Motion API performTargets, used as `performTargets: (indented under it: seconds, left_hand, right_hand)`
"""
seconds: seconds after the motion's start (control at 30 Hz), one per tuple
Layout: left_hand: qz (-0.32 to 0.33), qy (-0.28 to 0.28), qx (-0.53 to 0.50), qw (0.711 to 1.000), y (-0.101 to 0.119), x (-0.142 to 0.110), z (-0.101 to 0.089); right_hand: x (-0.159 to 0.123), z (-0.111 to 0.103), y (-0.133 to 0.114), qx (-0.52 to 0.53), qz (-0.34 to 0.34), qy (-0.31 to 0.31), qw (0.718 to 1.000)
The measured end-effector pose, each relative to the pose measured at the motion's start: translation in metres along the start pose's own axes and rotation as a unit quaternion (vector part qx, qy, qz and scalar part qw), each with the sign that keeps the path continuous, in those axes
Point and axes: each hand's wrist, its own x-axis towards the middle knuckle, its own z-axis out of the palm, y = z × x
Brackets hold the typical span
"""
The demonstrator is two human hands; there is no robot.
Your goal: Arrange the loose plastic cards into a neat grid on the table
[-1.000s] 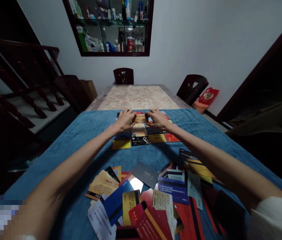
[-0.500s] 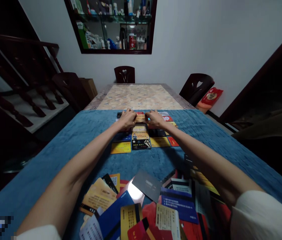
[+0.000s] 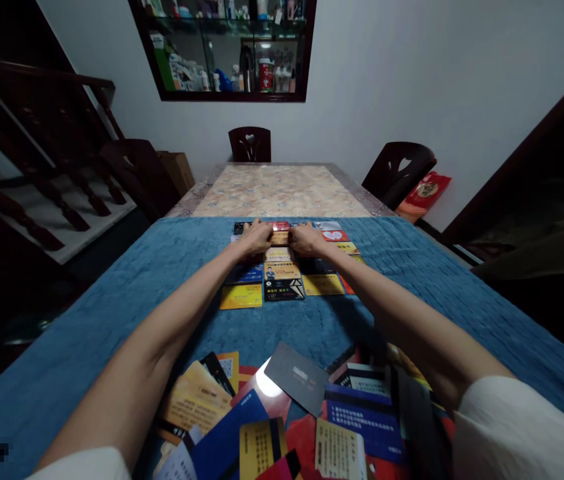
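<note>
Plastic cards lie in rows on the blue cloth. My left hand (image 3: 258,239) is closed, its fingers curled at the left edge of an orange card (image 3: 281,238) in the middle column. At that card's right edge, my right hand (image 3: 307,240) is closed too, fingertips pressed together. A red card (image 3: 278,226) shows just beyond the orange one. Nearer me in the column are a cream card (image 3: 279,255), an orange VIP card (image 3: 282,271) and a black VIP card (image 3: 284,290). Both hands partly cover neighbouring cards.
A loose pile of cards, with a grey card (image 3: 298,378) and a blue card (image 3: 229,433), lies near me under my forearms. The blue cloth (image 3: 127,287) covers the near table. Chairs (image 3: 399,175) stand around it. A red bag (image 3: 427,192) is at the right.
My hands have come slightly nearer to me, from the far row to the orange card. More of the red card shows beyond them. The view has shifted a little.
</note>
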Motion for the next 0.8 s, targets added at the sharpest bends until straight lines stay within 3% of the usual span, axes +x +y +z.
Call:
performTargets:
  seconds: [0.8]
  left_hand:
    - [0.014, -0.01, 0.023, 1.0, -0.0078, 0.0065, 0.0081]
  right_hand:
    - [0.0076, -0.0009, -0.0005, -0.005, -0.006, -0.009, 1.0]
